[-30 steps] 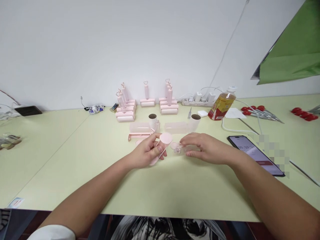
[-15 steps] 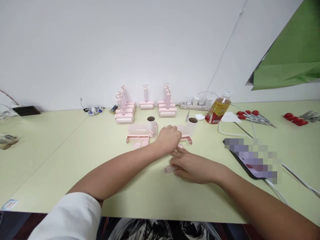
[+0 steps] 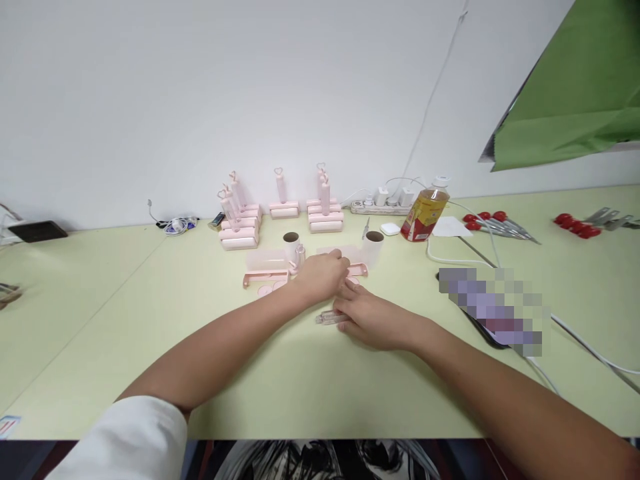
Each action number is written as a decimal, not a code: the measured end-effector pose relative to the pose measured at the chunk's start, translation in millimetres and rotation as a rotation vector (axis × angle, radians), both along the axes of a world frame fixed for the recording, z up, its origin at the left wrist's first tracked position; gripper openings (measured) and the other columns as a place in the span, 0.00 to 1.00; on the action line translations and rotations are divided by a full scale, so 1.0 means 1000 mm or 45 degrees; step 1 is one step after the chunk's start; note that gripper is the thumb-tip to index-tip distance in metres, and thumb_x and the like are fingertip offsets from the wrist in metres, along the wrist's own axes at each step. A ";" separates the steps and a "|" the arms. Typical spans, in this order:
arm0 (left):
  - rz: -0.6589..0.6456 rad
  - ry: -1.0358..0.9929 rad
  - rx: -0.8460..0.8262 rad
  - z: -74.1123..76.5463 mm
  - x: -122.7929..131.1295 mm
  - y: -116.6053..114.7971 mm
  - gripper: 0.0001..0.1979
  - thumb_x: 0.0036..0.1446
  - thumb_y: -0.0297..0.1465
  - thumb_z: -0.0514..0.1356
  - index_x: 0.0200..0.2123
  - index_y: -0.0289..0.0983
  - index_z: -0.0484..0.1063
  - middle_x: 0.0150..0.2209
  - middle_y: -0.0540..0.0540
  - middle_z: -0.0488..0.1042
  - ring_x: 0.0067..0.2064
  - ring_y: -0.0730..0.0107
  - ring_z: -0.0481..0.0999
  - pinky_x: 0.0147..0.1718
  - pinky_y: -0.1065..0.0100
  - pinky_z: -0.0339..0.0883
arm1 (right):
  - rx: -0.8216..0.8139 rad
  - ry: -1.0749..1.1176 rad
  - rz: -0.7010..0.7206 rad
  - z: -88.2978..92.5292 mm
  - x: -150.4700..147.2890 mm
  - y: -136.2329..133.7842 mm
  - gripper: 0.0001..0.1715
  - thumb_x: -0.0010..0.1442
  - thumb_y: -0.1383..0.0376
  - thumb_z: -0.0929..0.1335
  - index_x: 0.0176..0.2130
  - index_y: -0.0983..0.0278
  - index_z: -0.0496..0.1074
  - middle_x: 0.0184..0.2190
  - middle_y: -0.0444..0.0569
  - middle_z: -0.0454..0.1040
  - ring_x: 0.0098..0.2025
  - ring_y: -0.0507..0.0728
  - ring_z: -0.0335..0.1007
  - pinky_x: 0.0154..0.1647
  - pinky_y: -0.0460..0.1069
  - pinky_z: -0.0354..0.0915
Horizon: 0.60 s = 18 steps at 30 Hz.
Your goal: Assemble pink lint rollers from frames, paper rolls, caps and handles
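Note:
My left hand (image 3: 321, 275) is closed, with its back to me, over the pink parts in the middle of the table. Whatever its fingers grip is hidden. Just below and to the right, my right hand (image 3: 374, 319) is closed around a clear plastic handle (image 3: 327, 318), whose free end points left. Its fingertips meet the left hand's fingers. Beside my left hand lie a pink roller cover (image 3: 265, 277), round pink caps (image 3: 265, 291) and a small clear handle (image 3: 300, 256). A second pink cover (image 3: 358, 269) shows partly behind my hands.
Assembled pink lint rollers (image 3: 239, 237) stand along the wall. Two paper rolls stand upright, one a white roll (image 3: 373, 248). A drink bottle (image 3: 426, 210), power strip (image 3: 383, 208), red-handled tools (image 3: 493, 223) and a phone (image 3: 493, 313) with its cable are on the right.
The view has shifted, so the table items appear a little further left. Both hands stay together at the same parts, and the clear handle in my right hand now lies slightly more level.

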<state>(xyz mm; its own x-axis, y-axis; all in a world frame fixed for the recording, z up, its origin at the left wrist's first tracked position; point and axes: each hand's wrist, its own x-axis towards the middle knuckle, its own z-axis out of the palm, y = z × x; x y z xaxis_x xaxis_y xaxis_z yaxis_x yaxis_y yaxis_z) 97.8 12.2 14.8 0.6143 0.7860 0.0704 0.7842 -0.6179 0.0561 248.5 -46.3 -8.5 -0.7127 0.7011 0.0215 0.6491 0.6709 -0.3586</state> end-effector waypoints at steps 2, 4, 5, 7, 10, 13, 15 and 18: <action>0.020 -0.177 -0.045 0.004 -0.009 -0.019 0.18 0.68 0.35 0.43 0.41 0.37 0.72 0.39 0.43 0.72 0.37 0.63 0.75 0.32 0.65 0.64 | 0.064 0.063 0.009 0.002 -0.002 -0.001 0.11 0.58 0.67 0.66 0.41 0.67 0.72 0.55 0.63 0.66 0.61 0.70 0.55 0.57 0.63 0.58; -0.002 -0.364 -0.121 0.005 -0.021 -0.041 0.20 0.68 0.41 0.43 0.41 0.38 0.70 0.39 0.44 0.73 0.39 0.61 0.74 0.34 0.64 0.65 | 0.114 0.125 0.018 0.004 -0.006 -0.004 0.14 0.58 0.68 0.65 0.45 0.67 0.71 0.52 0.61 0.69 0.58 0.68 0.60 0.56 0.61 0.59; -0.028 -0.410 -0.140 0.004 -0.028 -0.050 0.19 0.67 0.43 0.46 0.42 0.37 0.70 0.40 0.43 0.74 0.40 0.60 0.74 0.36 0.63 0.65 | 0.114 0.149 0.010 0.006 -0.008 -0.006 0.14 0.60 0.68 0.64 0.46 0.67 0.71 0.49 0.60 0.71 0.54 0.66 0.63 0.53 0.59 0.61; -0.097 -0.464 -0.209 -0.002 -0.042 -0.066 0.18 0.65 0.43 0.48 0.48 0.37 0.68 0.43 0.42 0.74 0.43 0.59 0.73 0.38 0.62 0.65 | 0.056 0.165 -0.027 0.009 -0.011 -0.010 0.14 0.63 0.67 0.61 0.46 0.67 0.70 0.44 0.58 0.74 0.46 0.62 0.69 0.44 0.54 0.64; -0.188 -0.508 -0.330 -0.010 -0.062 -0.073 0.18 0.65 0.39 0.51 0.54 0.39 0.64 0.49 0.43 0.74 0.46 0.60 0.73 0.41 0.63 0.65 | -0.101 0.121 -0.079 0.012 -0.012 -0.013 0.11 0.64 0.62 0.63 0.40 0.65 0.72 0.33 0.51 0.76 0.32 0.57 0.69 0.31 0.49 0.59; -0.116 -0.582 -0.343 -0.013 -0.081 -0.067 0.15 0.66 0.37 0.50 0.50 0.39 0.69 0.47 0.44 0.76 0.45 0.62 0.74 0.42 0.65 0.64 | -0.215 0.155 -0.127 0.014 -0.007 -0.009 0.13 0.62 0.56 0.66 0.36 0.64 0.72 0.27 0.47 0.73 0.28 0.54 0.66 0.28 0.47 0.55; -0.061 -0.626 -0.356 -0.009 -0.092 -0.062 0.15 0.66 0.38 0.50 0.47 0.39 0.71 0.43 0.45 0.77 0.42 0.64 0.75 0.40 0.66 0.64 | -0.271 0.188 -0.165 0.016 -0.004 -0.005 0.16 0.62 0.54 0.65 0.32 0.63 0.70 0.25 0.44 0.71 0.27 0.53 0.64 0.27 0.46 0.54; -0.093 -0.522 -0.360 -0.001 -0.100 -0.058 0.16 0.67 0.39 0.49 0.43 0.39 0.73 0.39 0.46 0.78 0.38 0.65 0.75 0.36 0.67 0.63 | -0.316 0.197 -0.176 0.016 -0.004 -0.001 0.20 0.63 0.53 0.64 0.26 0.64 0.66 0.22 0.43 0.68 0.25 0.51 0.61 0.26 0.46 0.52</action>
<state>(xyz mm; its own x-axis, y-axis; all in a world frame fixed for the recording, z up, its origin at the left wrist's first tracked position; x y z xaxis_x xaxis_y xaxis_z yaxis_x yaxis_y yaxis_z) -2.5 -45.6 14.0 0.6347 0.7652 0.1080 0.6181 -0.5865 0.5234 244.1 -47.4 7.6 -0.6120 0.7884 -0.0616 0.6531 0.4600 -0.6016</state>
